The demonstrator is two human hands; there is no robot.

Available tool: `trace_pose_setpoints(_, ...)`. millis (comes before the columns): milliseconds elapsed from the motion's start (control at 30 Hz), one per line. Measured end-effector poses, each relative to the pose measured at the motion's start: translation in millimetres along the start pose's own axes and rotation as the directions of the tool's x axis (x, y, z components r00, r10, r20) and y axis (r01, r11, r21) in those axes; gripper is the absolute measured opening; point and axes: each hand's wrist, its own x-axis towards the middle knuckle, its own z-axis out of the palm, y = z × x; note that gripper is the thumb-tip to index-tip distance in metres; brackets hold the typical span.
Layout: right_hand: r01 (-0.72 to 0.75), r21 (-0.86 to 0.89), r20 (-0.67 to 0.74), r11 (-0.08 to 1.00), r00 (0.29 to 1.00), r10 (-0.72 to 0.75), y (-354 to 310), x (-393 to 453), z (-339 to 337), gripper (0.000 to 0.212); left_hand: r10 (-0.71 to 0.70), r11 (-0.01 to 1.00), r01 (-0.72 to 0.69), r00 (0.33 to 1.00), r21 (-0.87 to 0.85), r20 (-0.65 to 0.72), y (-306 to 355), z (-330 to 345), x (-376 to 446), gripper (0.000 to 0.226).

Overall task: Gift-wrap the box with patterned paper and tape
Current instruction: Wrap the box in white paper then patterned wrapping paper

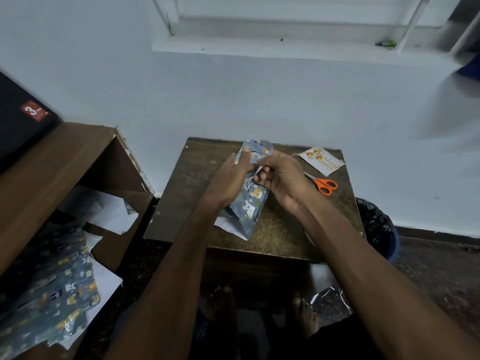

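1. The box (250, 201), covered in blue animal-print paper, stands tilted on the brown worktop (280, 229), far end raised.
2. The left hand (228, 180) lies flat against the box's left side, fingers straight, grip released.
3. The right hand (281, 178) pinches what looks like a paper flap at the top.
4. Orange scissors (324, 185) and a greeting card (322, 160) lie to the right.
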Motion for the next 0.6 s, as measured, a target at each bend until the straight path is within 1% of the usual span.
trace_pose_setpoints(33,0.000,-0.015,0.014,1.000,1.000,0.000,0,1,0,0.019,0.028,1.000,-0.027,0.999,-0.009,0.017,11,-2,-9,0.084)
trace_pose_setpoints(100,-0.002,-0.033,0.042,0.999,0.999,0.004,0,0,3,0.012,0.093,0.996,-0.093,0.995,-0.010,0.043,14,-5,-12,0.056)
trace_pose_setpoints(133,-0.010,-0.032,0.047,0.999,0.999,0.012,1,0,5,0.010,0.117,0.993,-0.118,0.992,0.008,0.046,10,-6,-9,0.048)
trace_pose_setpoints(200,-0.028,-0.007,0.055,1.000,0.998,0.028,1,-1,5,0.009,0.132,0.987,-0.133,0.991,0.085,0.020,5,-7,-6,0.043)
trace_pose_setpoints(267,-0.062,0.046,0.047,0.997,0.997,0.060,1,-1,5,0.016,0.135,0.989,-0.132,0.990,0.069,-0.048,0,-6,-1,0.038)
trace_pose_setpoints(300,-0.076,0.067,0.046,0.995,0.996,0.073,0,0,4,0.015,0.140,0.990,-0.135,0.985,0.050,-0.100,-2,-5,-1,0.037)
trace_pose_setpoints(367,-0.098,0.088,0.054,0.991,0.994,0.094,-2,0,2,0.009,0.137,0.990,-0.124,0.967,0.072,-0.216,-6,-4,1,0.036)
trace_pose_setpoints(433,-0.114,0.123,0.058,0.986,0.993,0.107,-3,0,1,0.010,0.133,0.989,-0.106,0.946,0.107,-0.297,-8,-3,1,0.026)
trace_pose_setpoints(500,-0.132,0.157,0.044,0.979,0.991,0.127,-2,1,0,0.013,0.126,0.987,-0.082,0.932,0.140,-0.340,-7,-1,-1,0.018)
trace_pose_setpoints(600,-0.129,0.144,0.008,0.981,0.992,0.129,-2,1,0,0.009,0.138,0.977,-0.061,0.912,0.206,-0.385,-5,2,-3,0.018)
